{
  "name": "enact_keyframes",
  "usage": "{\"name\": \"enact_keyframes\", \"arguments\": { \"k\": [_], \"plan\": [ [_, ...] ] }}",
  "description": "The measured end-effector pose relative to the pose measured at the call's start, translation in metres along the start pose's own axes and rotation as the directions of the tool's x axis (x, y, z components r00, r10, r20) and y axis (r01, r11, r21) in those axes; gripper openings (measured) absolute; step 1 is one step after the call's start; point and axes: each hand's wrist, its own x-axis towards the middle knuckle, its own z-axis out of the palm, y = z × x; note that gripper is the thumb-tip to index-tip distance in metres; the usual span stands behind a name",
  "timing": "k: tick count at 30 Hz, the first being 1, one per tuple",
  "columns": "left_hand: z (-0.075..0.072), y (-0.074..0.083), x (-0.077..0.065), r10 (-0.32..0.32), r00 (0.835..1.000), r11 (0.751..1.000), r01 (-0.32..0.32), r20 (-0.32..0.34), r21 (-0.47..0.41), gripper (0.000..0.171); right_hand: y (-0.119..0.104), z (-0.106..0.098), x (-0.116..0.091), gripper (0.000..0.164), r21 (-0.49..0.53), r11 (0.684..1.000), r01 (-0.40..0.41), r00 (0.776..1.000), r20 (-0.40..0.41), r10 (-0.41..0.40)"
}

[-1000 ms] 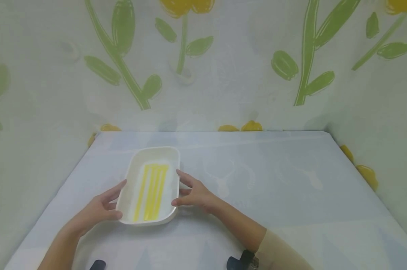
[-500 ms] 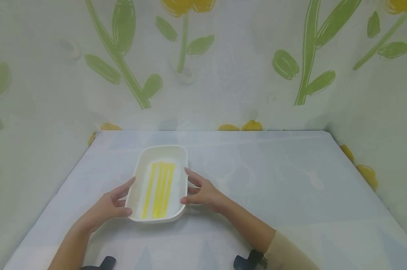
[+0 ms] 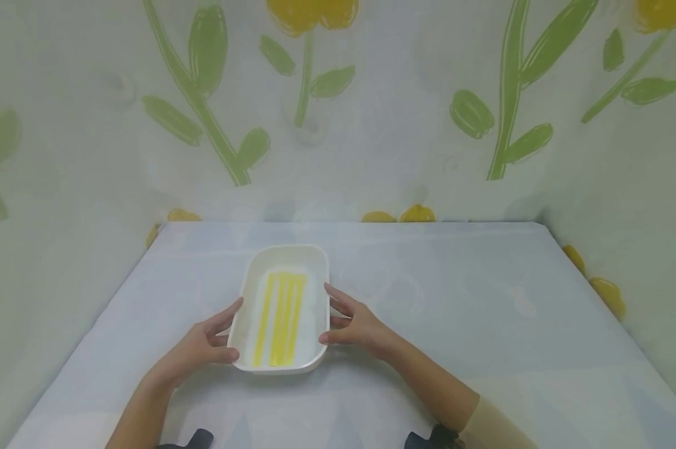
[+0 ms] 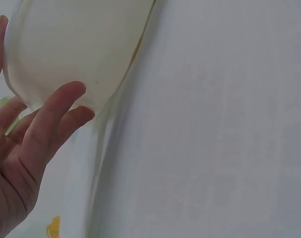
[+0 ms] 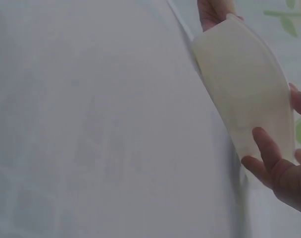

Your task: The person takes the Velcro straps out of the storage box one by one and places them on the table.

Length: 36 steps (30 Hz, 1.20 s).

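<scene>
Both hands hold a white rectangular tray (image 3: 317,299) with rounded corners, its near end left of the table's middle. On the left long side, the left hand (image 3: 203,346) has its thumb at the rim and its fingers spread along and under the wall. The right hand (image 3: 360,327) grips the opposite side in the same way. Several long yellow strips (image 3: 282,318) lie lengthwise on the tray's floor. Both wrist views show the tray's pale underside (image 4: 76,49), with fingertips against it and the tray raised off the table.
A pale cloth-covered table (image 3: 456,312) extends around the tray. Behind it and at both sides stand walls (image 3: 394,125) with green stems and yellow flowers. Dark wrist devices (image 3: 439,436) show at the bottom edge.
Both hands have carried the tray steadily to the right across the table. Their grip on it and the strips' arrangement look the same.
</scene>
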Motion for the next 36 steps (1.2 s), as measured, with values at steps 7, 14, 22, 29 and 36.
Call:
{"name": "enact_keyframes", "arguments": {
  "k": [7, 14, 22, 29, 36],
  "plan": [
    [0.011, 0.006, 0.006, -0.032, 0.999, 0.999, 0.032, 0.003, -0.012, 0.096, -0.001, -0.007, -0.009, 0.096, 0.009, 1.000, -0.021, 0.999, -0.028, 0.021],
    [0.021, 0.007, 0.011, 0.005, 0.999, 0.996, -0.001, 0.045, -0.086, 0.095, 0.000, -0.016, -0.019, 0.096, 0.002, 0.998, -0.055, 0.997, -0.048, 0.055],
    [0.035, 0.012, 0.019, -0.001, 0.999, 0.996, 0.005, 0.035, -0.090, 0.094, -0.004, -0.026, -0.029, 0.097, 0.045, 0.998, -0.041, 0.998, -0.039, 0.043],
    [0.045, 0.015, 0.024, 0.020, 0.999, 0.987, -0.013, 0.040, -0.159, 0.097, -0.005, -0.037, -0.034, 0.099, 0.031, 0.999, -0.043, 0.998, -0.038, 0.044],
    [0.055, 0.017, 0.029, 0.053, 0.995, 0.974, -0.034, 0.080, -0.223, 0.096, -0.003, -0.048, -0.042, 0.098, 0.008, 0.998, -0.054, 0.998, -0.043, 0.055]
  ]
}}
